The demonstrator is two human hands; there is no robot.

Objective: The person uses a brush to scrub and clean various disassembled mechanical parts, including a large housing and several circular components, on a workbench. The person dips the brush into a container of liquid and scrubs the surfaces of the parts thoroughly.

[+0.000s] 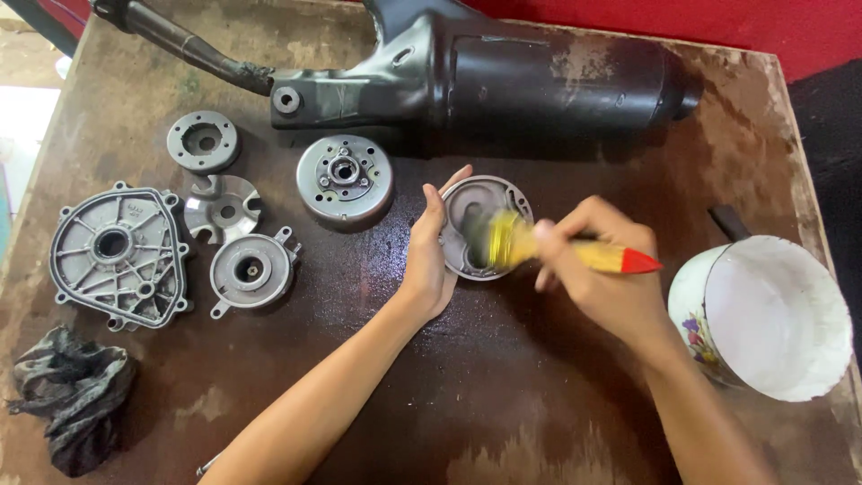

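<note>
Grey cast metal is what the hands are working on: a round, dished engine cover [476, 224] lying near the middle of the stained wooden counter [503, 404], just in front of a long black exhaust muffler [503, 81]. The left hand [431, 260] is cupped against the cover's left rim, fingers spread open along the edge and steadying it rather than pinching it. The right hand [597, 269] is closed around the yellow handle of a paintbrush [557, 247] with a red tip, its bristles blurred over the hollow of the cover.

Judging by its look, the cover is stiff, fairly weighty for its size, and unlikely to dent or bend. It appears wet or oily, though the blur makes that hard to confirm, so it may slide under brushing; the rim, where the left hand already rests, looks like the surest place to hold, since the inner face is ribbed and recessed. The brush is light and takes a plain grip along the handle.

To the left lie a flywheel rotor [345, 177], a small ringed hub [203, 141], a slotted plate [223, 208], a round housing with ears [251, 269] and a large ribbed triangular cover [117, 254]. A dark rag [72, 395] sits at the near left corner, and a white enamel mug with flowers [763, 314] stands at the right, well apart from the cover.
</note>
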